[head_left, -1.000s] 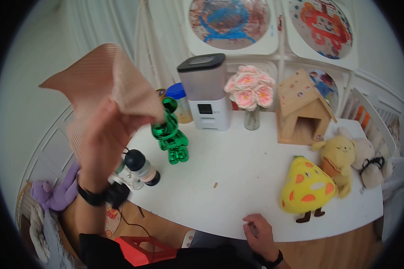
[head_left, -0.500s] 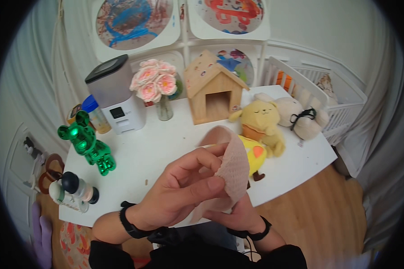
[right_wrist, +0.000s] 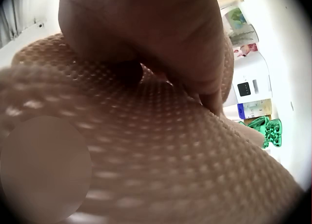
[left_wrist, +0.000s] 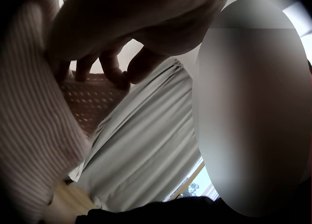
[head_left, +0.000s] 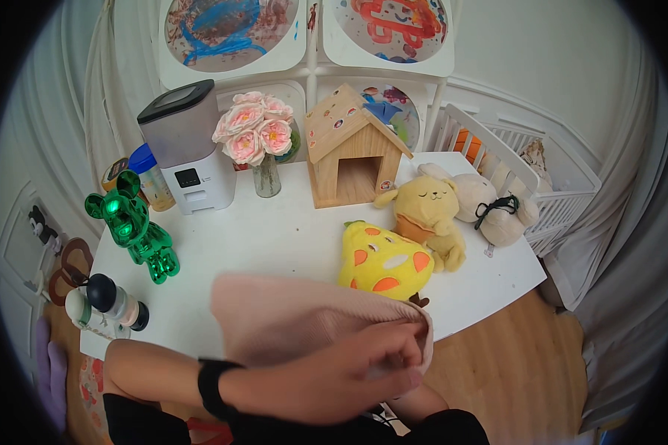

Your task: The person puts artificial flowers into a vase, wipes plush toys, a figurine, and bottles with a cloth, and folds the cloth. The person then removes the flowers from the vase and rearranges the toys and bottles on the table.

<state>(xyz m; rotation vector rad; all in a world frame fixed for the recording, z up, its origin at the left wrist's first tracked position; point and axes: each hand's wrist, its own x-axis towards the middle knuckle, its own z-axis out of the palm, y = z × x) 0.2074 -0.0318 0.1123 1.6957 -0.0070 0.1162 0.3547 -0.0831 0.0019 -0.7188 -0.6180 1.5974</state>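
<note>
A thin pink ribbed cloth (head_left: 289, 315) spreads over the front of the table, in front of the yellow plush toy (head_left: 382, 259). My left hand (head_left: 352, 371) pinches its right part, with thumb and fingertips together. From the left wrist, the curled fingers (left_wrist: 112, 70) hold an edge of the cloth (left_wrist: 29, 107). The head view hides my right hand behind the cloth and the left hand. Up close, the right wrist view has my right hand (right_wrist: 146, 34) gripping the cloth (right_wrist: 161, 151), which bunches under its fingers. Small dotted holes show in the weave there.
A white table (head_left: 252, 245) bears a shiny green bear figure (head_left: 130, 222), bottles (head_left: 115, 297), a white dispenser (head_left: 193, 148), pink flowers (head_left: 252, 130) in a vase, a wooden house (head_left: 352, 148) and plush toys (head_left: 434, 215). A white crib (head_left: 490, 156) stands beyond its right end.
My left hand has brought the cloth down from high on the left to the table's front. The right hand, bare at first, has come to the cloth. The view has turned right.
</note>
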